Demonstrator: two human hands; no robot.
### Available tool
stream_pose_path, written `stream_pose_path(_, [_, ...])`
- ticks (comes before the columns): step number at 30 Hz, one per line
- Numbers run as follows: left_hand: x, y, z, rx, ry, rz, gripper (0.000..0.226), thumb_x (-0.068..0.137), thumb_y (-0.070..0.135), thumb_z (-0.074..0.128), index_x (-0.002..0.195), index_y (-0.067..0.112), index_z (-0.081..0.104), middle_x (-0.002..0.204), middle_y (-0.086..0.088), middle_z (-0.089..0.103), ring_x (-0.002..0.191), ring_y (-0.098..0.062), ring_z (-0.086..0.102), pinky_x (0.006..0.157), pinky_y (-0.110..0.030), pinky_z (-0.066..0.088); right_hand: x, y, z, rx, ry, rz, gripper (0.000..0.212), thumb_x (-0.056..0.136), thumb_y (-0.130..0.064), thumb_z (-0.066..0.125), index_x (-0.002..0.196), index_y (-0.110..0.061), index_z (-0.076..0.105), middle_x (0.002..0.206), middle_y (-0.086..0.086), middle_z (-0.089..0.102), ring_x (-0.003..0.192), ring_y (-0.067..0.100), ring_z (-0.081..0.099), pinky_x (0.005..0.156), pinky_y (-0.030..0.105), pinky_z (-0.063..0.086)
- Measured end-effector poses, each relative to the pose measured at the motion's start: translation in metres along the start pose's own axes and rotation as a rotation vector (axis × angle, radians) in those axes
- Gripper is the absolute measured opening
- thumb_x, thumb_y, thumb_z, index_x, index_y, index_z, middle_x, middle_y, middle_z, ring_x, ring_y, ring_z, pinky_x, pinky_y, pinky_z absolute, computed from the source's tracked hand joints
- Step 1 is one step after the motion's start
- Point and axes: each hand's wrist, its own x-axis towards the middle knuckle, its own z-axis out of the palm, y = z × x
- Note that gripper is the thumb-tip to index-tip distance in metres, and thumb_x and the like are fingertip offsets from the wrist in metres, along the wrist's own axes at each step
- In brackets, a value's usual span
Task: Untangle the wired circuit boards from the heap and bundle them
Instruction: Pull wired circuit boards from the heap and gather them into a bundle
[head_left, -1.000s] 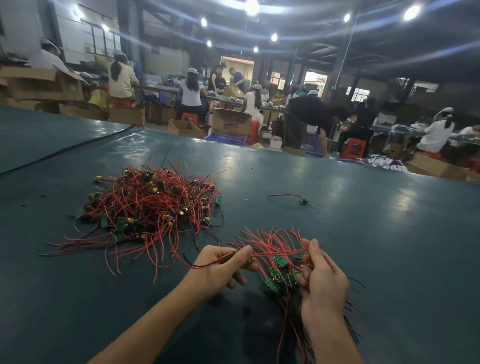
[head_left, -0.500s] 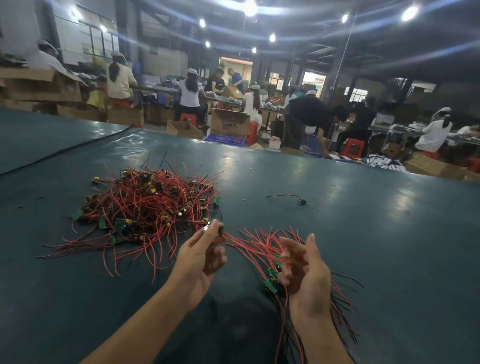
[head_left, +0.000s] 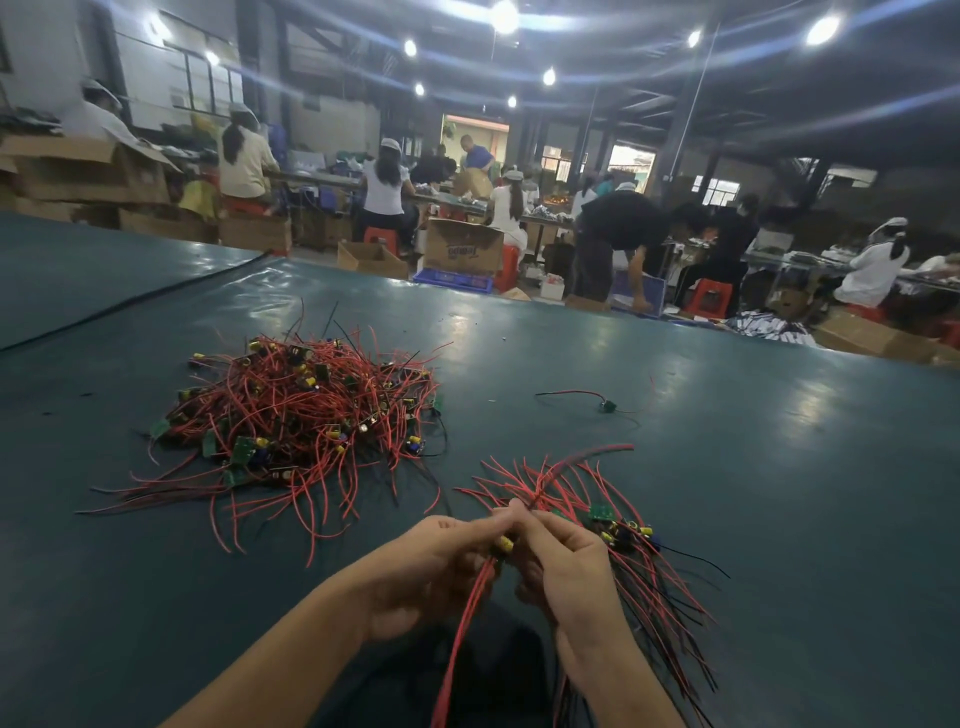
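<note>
Left hand (head_left: 441, 561) and right hand (head_left: 571, 566) are pinching one wired circuit board (head_left: 503, 544) together.
The hands are pressing close around its yellow capacitor; the bundle (head_left: 602, 514) is fanning out under and beyond the right hand, while the heap (head_left: 301, 410) is lying on the surface (head_left: 779, 519) ahead of the left hand.

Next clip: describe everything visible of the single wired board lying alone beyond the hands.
The stray board is a small green square, its parts too small to make out. A red wire runs left from it; a thin black one trails right. It lies on the dark green table, apart from the heap and the bundle. Only the table touches it.
</note>
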Motion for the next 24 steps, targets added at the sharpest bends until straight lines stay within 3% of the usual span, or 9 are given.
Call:
stream_pose_path(4, [0.005, -0.001, 0.002, -0.244, 0.015, -0.030, 0.032, 0.075, 0.042, 0.060, 0.064, 0.012, 0.066, 0.052, -0.002, 0.050, 0.044, -0.014, 0.047, 0.046, -0.022, 0.041, 0.001, 0.001, 0.000, 0.124, 0.051, 0.074, 0.020, 0.083, -0.022, 0.071, 0.070, -0.009, 0.078, 0.069, 0.012, 0.072, 0.055, 0.016, 0.065, 0.051, 0.023, 0.051])
stream_pose_path(6, [0.005, -0.003, 0.006, -0.289, -0.006, 0.045, 0.019, 0.068, 0.028, 0.060, 0.062, 0.012, 0.069, 0.053, -0.002, 0.051, 0.045, -0.013, 0.048, 0.048, -0.023, 0.043, 0.000, 0.004, 0.003, 0.171, 0.066, 0.097, 0.020, 0.081, -0.025, 0.072, 0.075, -0.007, 0.079, 0.078, 0.018, 0.074, 0.061, 0.024, 0.069, 0.062, 0.031, 0.057])
stream_pose_path(8, [0.006, -0.009, 0.007, -0.194, -0.013, 0.194, 0.003, 0.066, 0.015, 0.067, 0.068, 0.015, 0.069, 0.060, -0.003, 0.057, 0.051, -0.013, 0.051, 0.052, -0.023, 0.046, 0.000, 0.007, 0.005, 0.191, 0.118, 0.078, 0.021, 0.080, -0.027, 0.073, 0.076, -0.007, 0.079, 0.077, 0.018, 0.074, 0.059, 0.025, 0.068, 0.060, 0.032, 0.056])
stream_pose_path(11, [0.008, -0.017, 0.010, 0.064, 0.050, 0.375, 0.019, 0.071, 0.038, 0.077, 0.078, 0.022, 0.069, 0.067, -0.001, 0.063, 0.059, -0.014, 0.056, 0.058, -0.024, 0.047, -0.002, 0.008, 0.008, 0.169, 0.150, -0.007, 0.023, 0.080, -0.028, 0.071, 0.071, -0.009, 0.079, 0.062, 0.011, 0.070, 0.051, 0.022, 0.062, 0.055, 0.030, 0.053])
stream_pose_path(13, [0.010, -0.019, 0.014, 0.147, 0.164, 0.447, 0.035, 0.074, 0.059, 0.070, 0.068, 0.024, 0.067, 0.062, 0.000, 0.061, 0.058, -0.013, 0.056, 0.058, -0.023, 0.045, -0.003, 0.009, 0.011, 0.136, 0.143, -0.064, 0.020, 0.082, -0.023, 0.070, 0.069, -0.011, 0.079, 0.064, 0.012, 0.071, 0.057, 0.022, 0.066, 0.061, 0.033, 0.056])
stream_pose_path(16, [0.014, -0.017, 0.013, 0.073, 0.297, 0.532, 0.044, 0.077, 0.057, 0.068, 0.057, 0.018, 0.063, 0.054, 0.000, 0.058, 0.049, -0.011, 0.054, 0.051, -0.020, 0.043, -0.005, 0.010, 0.015, 0.097, 0.099, -0.099, 0.020, 0.087, -0.017, 0.068, 0.071, -0.014, 0.080, 0.075, 0.014, 0.075, 0.069, 0.023, 0.071, 0.068, 0.033, 0.060])
stream_pose_path(18, [0.015, -0.015, 0.009, 0.135, 0.307, 0.570, 0.046, 0.083, 0.047, 0.067, 0.053, 0.014, 0.061, 0.050, -0.002, 0.056, 0.048, -0.012, 0.052, 0.051, -0.020, 0.043, -0.003, 0.009, 0.011, 0.086, 0.135, -0.077, 0.020, 0.088, -0.020, 0.068, 0.073, -0.015, 0.080, 0.067, 0.006, 0.073, 0.061, 0.017, 0.067, 0.061, 0.031, 0.056])
stream_pose_path(20, [0.013, -0.012, 0.007, 0.195, 0.300, 0.577, 0.045, 0.083, 0.042, 0.062, 0.048, 0.014, 0.059, 0.047, -0.004, 0.055, 0.046, -0.013, 0.051, 0.052, -0.020, 0.043, 0.004, 0.005, -0.001, 0.122, 0.238, -0.019, 0.018, 0.087, -0.023, 0.069, 0.075, -0.015, 0.080, 0.053, -0.006, 0.056, 0.046, 0.008, 0.046, 0.046, 0.023, 0.039])
stream_pose_path(24, [0.010, -0.009, 0.008, 0.260, 0.241, 0.598, 0.047, 0.079, 0.049, 0.060, 0.047, 0.015, 0.058, 0.046, -0.002, 0.054, 0.043, -0.012, 0.051, 0.052, -0.018, 0.043, 0.016, -0.006, -0.025, 0.312, 0.347, 0.003, 0.019, 0.090, -0.020, 0.066, 0.080, -0.007, 0.076, 0.053, -0.005, 0.040, 0.036, 0.004, 0.027, 0.033, 0.016, 0.025])
